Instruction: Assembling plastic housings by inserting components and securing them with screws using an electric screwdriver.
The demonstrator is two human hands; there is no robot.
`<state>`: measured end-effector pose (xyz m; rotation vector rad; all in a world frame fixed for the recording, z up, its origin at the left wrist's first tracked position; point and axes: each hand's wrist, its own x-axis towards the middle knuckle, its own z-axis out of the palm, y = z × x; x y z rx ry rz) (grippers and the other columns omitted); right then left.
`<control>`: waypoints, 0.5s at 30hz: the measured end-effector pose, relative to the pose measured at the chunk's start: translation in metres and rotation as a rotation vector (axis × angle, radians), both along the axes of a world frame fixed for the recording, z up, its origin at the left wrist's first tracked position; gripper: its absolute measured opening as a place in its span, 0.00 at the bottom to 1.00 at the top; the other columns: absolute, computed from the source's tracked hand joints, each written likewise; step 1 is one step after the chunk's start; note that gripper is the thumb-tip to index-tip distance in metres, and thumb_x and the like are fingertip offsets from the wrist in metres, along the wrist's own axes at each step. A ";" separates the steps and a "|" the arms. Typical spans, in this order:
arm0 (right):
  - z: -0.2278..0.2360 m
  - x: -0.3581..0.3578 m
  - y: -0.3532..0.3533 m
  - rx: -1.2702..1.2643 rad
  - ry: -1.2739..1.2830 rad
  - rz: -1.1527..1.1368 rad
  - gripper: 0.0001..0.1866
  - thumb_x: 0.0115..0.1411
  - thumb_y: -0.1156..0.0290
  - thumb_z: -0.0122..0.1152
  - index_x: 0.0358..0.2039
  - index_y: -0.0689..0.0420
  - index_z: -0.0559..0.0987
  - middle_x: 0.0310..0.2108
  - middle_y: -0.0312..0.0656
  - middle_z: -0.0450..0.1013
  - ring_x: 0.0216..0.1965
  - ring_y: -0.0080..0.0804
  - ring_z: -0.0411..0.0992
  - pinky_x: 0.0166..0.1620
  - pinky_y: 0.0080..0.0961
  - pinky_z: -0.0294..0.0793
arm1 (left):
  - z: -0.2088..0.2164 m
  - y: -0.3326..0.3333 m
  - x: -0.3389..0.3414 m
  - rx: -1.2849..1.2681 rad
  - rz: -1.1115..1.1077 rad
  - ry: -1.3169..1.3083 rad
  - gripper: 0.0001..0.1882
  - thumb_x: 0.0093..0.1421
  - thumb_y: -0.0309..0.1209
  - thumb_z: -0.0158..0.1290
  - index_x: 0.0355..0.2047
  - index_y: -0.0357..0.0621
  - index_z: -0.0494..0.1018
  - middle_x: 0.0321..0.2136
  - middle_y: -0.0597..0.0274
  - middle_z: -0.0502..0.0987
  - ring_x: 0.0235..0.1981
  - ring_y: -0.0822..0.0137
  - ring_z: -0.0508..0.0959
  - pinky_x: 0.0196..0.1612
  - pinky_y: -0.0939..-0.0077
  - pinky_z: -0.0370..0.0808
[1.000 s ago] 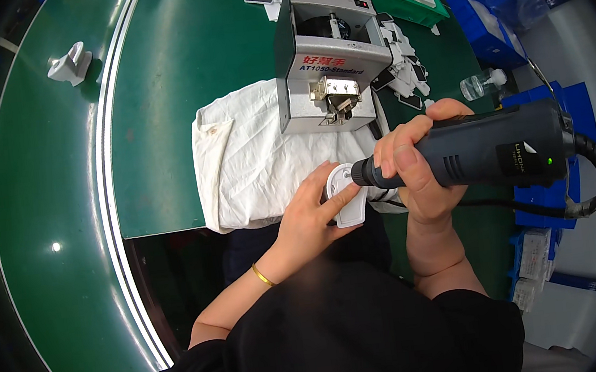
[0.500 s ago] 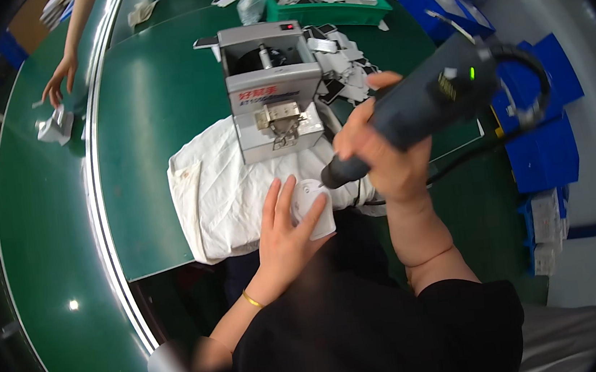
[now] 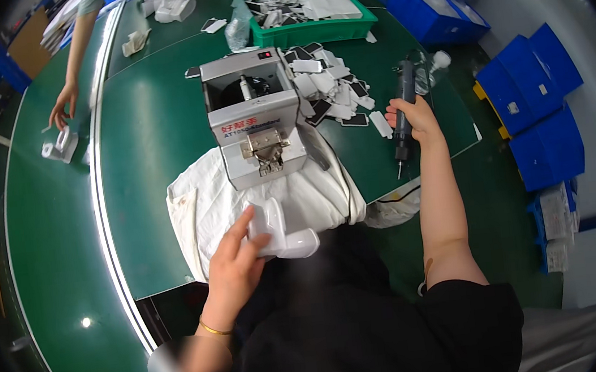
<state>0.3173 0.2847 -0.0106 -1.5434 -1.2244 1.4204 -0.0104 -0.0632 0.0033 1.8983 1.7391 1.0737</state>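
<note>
In front of the machine [image 3: 255,112], a white part [image 3: 270,221] is pinched by the left hand [image 3: 234,259]; right of the machine, a screwdriver [image 3: 403,135] is clasped in the right hand's grip [image 3: 418,117].

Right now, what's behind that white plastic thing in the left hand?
A white cloth shows beyond the white plastic part, and dark clothing below it in the picture. Whatever is straight behind the part and the left hand is covered, so I can't tell.
</note>
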 end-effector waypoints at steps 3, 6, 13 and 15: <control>-0.003 -0.027 -0.010 -0.009 0.167 0.071 0.23 0.57 0.73 0.64 0.50 0.64 0.66 0.38 0.50 0.74 0.35 0.42 0.78 0.36 0.37 0.83 | -0.010 -0.006 -0.009 0.049 0.141 -0.024 0.22 0.39 0.13 0.59 0.38 0.40 0.72 0.59 0.48 0.70 0.52 0.50 0.77 0.50 0.67 0.77; 0.000 -0.039 -0.014 -0.005 0.258 0.115 0.22 0.57 0.72 0.64 0.48 0.64 0.68 0.35 0.47 0.73 0.34 0.38 0.77 0.37 0.35 0.82 | -0.023 -0.017 -0.022 0.054 0.334 -0.120 0.22 0.42 0.13 0.58 0.40 0.39 0.71 0.57 0.48 0.71 0.51 0.54 0.78 0.50 0.68 0.77; -0.020 0.012 0.041 0.203 -0.364 0.154 0.21 0.45 0.66 0.66 0.39 0.62 0.74 0.29 0.41 0.72 0.29 0.32 0.71 0.34 0.30 0.72 | -0.041 -0.046 -0.072 0.192 0.586 -0.593 0.20 0.55 0.14 0.55 0.45 0.39 0.62 0.49 0.57 0.72 0.43 0.74 0.74 0.46 0.81 0.71; -0.018 0.017 0.044 0.237 -0.379 0.166 0.24 0.45 0.66 0.66 0.43 0.64 0.74 0.32 0.43 0.73 0.32 0.33 0.72 0.36 0.30 0.73 | -0.035 -0.043 -0.077 0.205 0.671 -0.673 0.18 0.58 0.15 0.55 0.46 0.40 0.62 0.39 0.67 0.70 0.40 0.76 0.72 0.46 0.80 0.70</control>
